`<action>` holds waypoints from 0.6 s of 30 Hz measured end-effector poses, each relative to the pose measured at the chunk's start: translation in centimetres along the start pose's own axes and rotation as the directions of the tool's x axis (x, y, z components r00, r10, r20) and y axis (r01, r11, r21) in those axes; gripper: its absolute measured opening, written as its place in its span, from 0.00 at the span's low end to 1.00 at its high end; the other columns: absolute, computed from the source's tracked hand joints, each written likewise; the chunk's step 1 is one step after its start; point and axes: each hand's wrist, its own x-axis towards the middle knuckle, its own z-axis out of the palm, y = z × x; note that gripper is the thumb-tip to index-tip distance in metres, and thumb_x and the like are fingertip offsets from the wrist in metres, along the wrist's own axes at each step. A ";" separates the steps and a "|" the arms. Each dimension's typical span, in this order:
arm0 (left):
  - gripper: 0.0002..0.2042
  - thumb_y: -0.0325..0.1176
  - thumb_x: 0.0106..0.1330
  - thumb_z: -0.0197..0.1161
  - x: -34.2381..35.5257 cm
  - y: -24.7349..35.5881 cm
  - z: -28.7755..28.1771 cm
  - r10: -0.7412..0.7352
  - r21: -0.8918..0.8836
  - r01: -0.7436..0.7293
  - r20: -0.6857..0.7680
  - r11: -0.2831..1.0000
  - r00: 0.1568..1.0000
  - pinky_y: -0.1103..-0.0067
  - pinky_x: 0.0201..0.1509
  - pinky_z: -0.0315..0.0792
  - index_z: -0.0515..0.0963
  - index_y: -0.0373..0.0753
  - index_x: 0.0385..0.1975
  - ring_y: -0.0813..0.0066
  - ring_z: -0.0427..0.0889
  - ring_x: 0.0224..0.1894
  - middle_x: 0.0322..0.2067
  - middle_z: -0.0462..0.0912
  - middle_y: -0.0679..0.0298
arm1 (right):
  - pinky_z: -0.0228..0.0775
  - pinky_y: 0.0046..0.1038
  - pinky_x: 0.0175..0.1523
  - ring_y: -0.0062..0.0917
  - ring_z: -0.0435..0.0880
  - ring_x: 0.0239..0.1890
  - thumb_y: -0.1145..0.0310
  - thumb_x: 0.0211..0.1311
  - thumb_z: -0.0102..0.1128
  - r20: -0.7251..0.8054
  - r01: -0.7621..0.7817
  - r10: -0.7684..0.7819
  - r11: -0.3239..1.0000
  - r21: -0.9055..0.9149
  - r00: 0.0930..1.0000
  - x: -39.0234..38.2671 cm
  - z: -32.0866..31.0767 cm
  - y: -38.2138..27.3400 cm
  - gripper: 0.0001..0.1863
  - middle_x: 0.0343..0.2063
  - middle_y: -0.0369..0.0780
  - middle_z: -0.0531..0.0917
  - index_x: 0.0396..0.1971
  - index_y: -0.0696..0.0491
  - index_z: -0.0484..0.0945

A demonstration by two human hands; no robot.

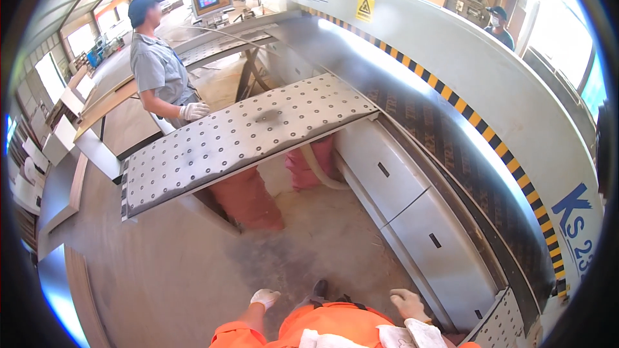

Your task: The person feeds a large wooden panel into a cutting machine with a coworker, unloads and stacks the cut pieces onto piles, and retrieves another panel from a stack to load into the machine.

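Observation:
My left hand (265,298) wears a white work glove and hangs low by my orange trousers, fingers loosely curled, holding nothing. My right hand (408,303), also gloved, hangs at my right side close to the grey base panel (412,209) of a large panel saw, and it is empty too. A studded metal support table (232,138) juts out from the machine ahead of me, with nothing lying on it. Neither hand touches the machine.
A co-worker (158,67) in grey with a blue cap stands at the table's far side, gloved hand on its edge. Another person (500,26) stands behind the machine's yellow-black striped beam (451,100). A control screen (209,0) sits far left. Boards stack at left (64,135). Red dust bags (248,200) sit under the table.

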 end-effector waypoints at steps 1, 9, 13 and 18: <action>0.29 0.59 0.72 0.60 0.1 -1.0 0.3 0.016 -0.031 -0.017 -0.021 0.999 1.000 0.59 0.73 0.77 0.92 0.43 0.59 0.45 0.86 0.68 0.61 0.91 0.48 | 0.78 0.39 0.73 0.42 0.90 0.65 0.55 0.73 0.67 -0.057 -0.004 0.005 1.000 0.023 0.998 0.3 0.0 1.4 0.22 0.58 0.47 0.93 0.58 0.51 0.92; 0.29 0.58 0.76 0.60 -6.4 1.1 2.9 0.222 -0.053 -0.224 -0.039 0.973 0.974 0.63 0.67 0.79 0.89 0.44 0.65 0.53 0.91 0.58 0.54 0.94 0.52 | 0.81 0.35 0.48 0.26 0.85 0.41 0.47 0.79 0.70 -0.228 0.135 0.223 0.368 0.920 0.948 9.4 -0.2 11.9 0.25 0.42 0.34 0.86 0.59 0.52 0.82; 0.29 0.59 0.76 0.58 -13.5 3.2 2.7 0.302 0.005 -0.302 0.040 0.953 0.953 0.60 0.74 0.74 0.87 0.45 0.65 0.44 0.85 0.68 0.63 0.90 0.49 | 0.77 0.35 0.55 0.25 0.83 0.47 0.38 0.79 0.68 -0.159 0.148 0.211 0.069 0.987 0.964 10.4 -1.5 11.9 0.25 0.45 0.32 0.84 0.53 0.47 0.82; 0.28 0.58 0.77 0.58 -16.1 1.0 1.7 0.323 -0.016 -0.323 -0.008 0.946 0.946 0.62 0.71 0.78 0.87 0.46 0.65 0.50 0.89 0.64 0.60 0.92 0.52 | 0.75 0.34 0.68 0.30 0.81 0.59 0.31 0.71 0.74 -0.174 0.209 0.160 -0.233 0.950 0.972 6.0 0.3 9.3 0.43 0.54 0.38 0.82 0.65 0.55 0.77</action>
